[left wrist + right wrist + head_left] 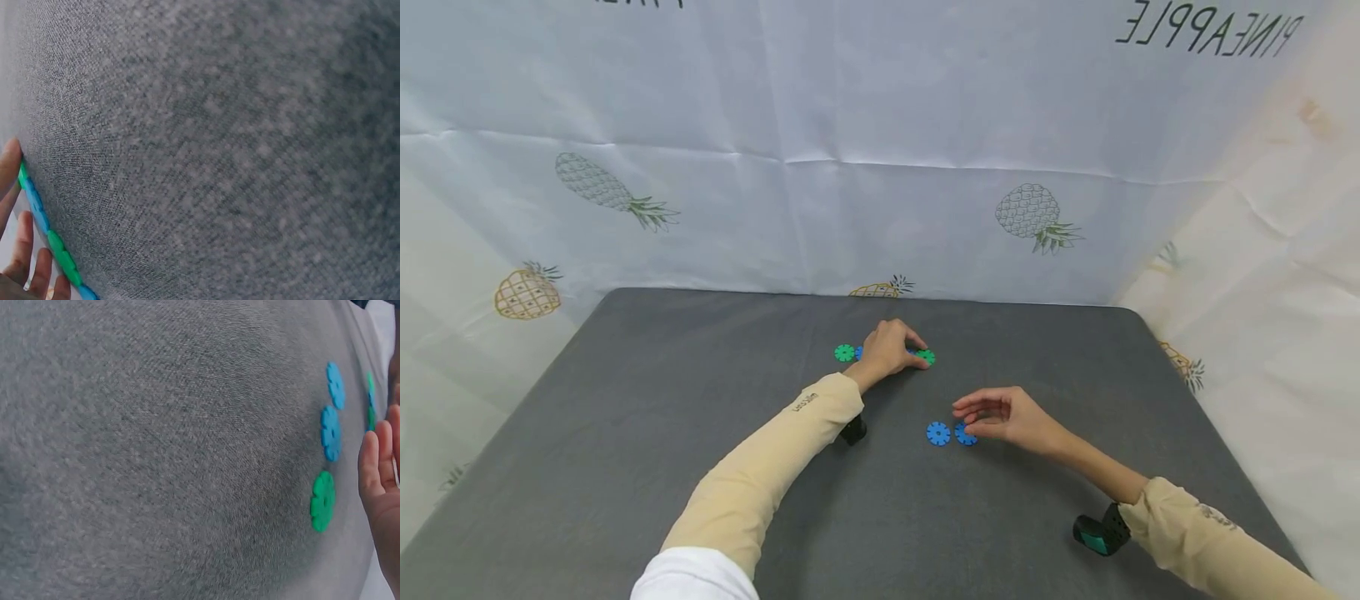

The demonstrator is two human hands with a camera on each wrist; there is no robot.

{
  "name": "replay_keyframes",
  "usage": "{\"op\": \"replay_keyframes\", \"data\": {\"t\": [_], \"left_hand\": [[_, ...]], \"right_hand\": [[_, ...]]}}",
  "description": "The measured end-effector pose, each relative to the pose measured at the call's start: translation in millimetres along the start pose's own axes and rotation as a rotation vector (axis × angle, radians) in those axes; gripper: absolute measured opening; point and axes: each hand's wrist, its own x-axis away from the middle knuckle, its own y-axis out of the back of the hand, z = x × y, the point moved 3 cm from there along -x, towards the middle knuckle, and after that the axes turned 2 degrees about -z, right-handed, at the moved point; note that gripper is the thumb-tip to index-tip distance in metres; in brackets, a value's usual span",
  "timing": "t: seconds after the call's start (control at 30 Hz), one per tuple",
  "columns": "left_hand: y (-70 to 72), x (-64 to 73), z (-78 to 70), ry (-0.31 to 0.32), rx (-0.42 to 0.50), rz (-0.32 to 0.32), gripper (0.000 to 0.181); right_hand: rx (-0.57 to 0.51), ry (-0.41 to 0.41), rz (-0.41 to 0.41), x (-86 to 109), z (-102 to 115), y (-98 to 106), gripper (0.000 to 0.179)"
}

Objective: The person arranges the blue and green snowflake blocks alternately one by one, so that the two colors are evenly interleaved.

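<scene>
At the far part of the table my left hand (891, 348) reaches over a row of notched plastic discs, hiding its middle. Its thumb and index finger pinch the green disc (926, 357) at the row's right end. Another green disc (845, 353) shows at the left end. The left wrist view has the row edge-on, green disc (64, 257) and blue disc (36, 206) alternating. My right hand (1018, 421), fingers loosely bent and holding nothing, hovers by two blue discs (937, 433). A green disc (323, 502) lies beside them in the right wrist view.
The discs lie on a dark grey cloth-covered table (625, 467). A white curtain (865, 217) with pineapple prints hangs right behind its far edge. Black wrist devices are worn on both arms, the right one (1102, 532) close over the table.
</scene>
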Motion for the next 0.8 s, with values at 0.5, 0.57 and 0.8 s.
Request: {"op": "replay_keyframes", "data": {"t": [0.5, 0.57, 0.8], "left_hand": [[-0.4, 0.8, 0.2, 0.034, -0.008, 0.010, 0.028], [-0.8, 0.1, 0.9, 0.038, -0.010, 0.011, 0.029], [-0.3, -0.2, 1.6, 0.030, -0.007, 0.007, 0.028]], "right_hand": [[0.154, -0.018, 0.164, -32.4, -2, -16, 0.036], [0.146, -0.014, 0.186, -35.7, -2, -18, 0.037], [0.136, 0.045, 0.259, -39.1, -1, -33, 0.034]]}}
